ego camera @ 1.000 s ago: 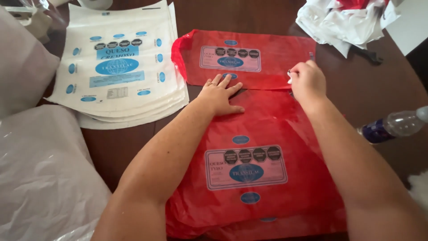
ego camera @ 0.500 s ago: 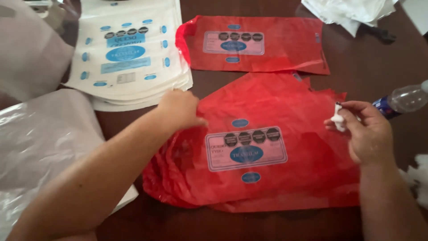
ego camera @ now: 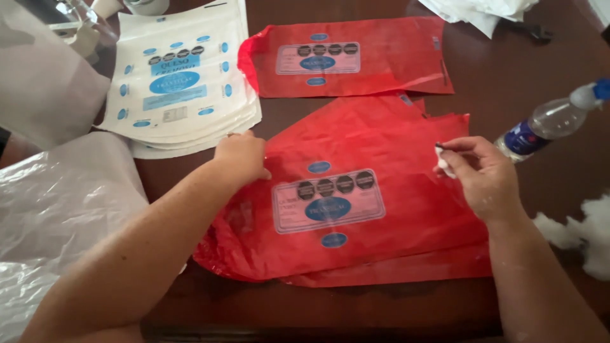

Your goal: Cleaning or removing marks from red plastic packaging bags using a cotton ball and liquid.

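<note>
A stack of red plastic bags (ego camera: 406,190) with printed labels lies in front of me on the dark wooden table (ego camera: 534,82). My left hand (ego camera: 240,157) rests fingers-curled on the top bag's upper left edge, gripping it. At the bag's right edge my right hand (ego camera: 480,174) pinches a small white wad (ego camera: 443,164) between thumb and fingers. A single red bag (ego camera: 381,57) lies flat farther back.
A pile of white printed bags (ego camera: 184,82) sits at the back left. Clear plastic sheeting (ego camera: 63,209) covers the left side. A plastic bottle (ego camera: 553,121) lies on its side at the right, white fluff (ego camera: 584,232) below it, crumpled white material (ego camera: 483,9) at the back.
Both hands drew back from the far red bag to the near stack. The left hand now grips the stack's left edge; the right hand moved right, holding the white wad.
</note>
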